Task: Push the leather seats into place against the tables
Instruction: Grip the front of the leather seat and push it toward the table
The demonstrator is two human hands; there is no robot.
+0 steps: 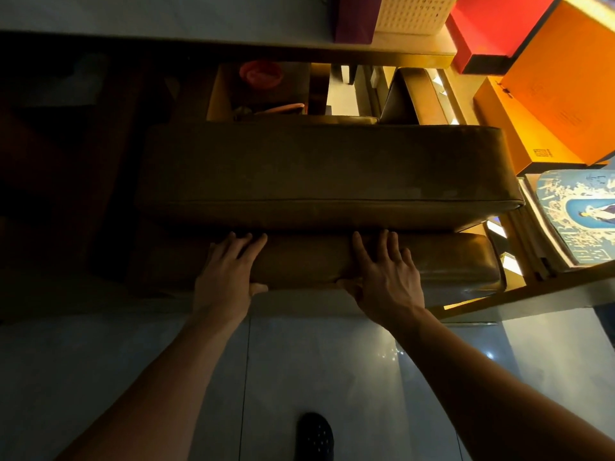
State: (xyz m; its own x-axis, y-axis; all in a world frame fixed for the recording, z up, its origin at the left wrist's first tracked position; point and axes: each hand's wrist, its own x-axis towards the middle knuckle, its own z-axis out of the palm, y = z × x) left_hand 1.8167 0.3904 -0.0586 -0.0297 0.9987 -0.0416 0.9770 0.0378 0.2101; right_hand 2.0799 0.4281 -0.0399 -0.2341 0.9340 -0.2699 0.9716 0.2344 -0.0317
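A long brown leather seat (326,168) lies across the middle of the view. In front of it, lower down, sits a second brown leather cushion (449,257). My left hand (226,274) rests on this near cushion's top, fingers spread and thumb hooked over its front edge. My right hand (382,274) grips it the same way, about a hand's width to the right. A table top (166,15) runs along the far side, with dark space under it. Another leather seat (412,94) shows further back.
Orange boxes (565,78) and a red box (492,24) stack at the right, with a blue printed box (579,214) on a wooden shelf (532,287). A cardboard box (259,91) with a red object stands behind the seat. Pale tiled floor (133,361) and my dark shoe (314,437) lie below.
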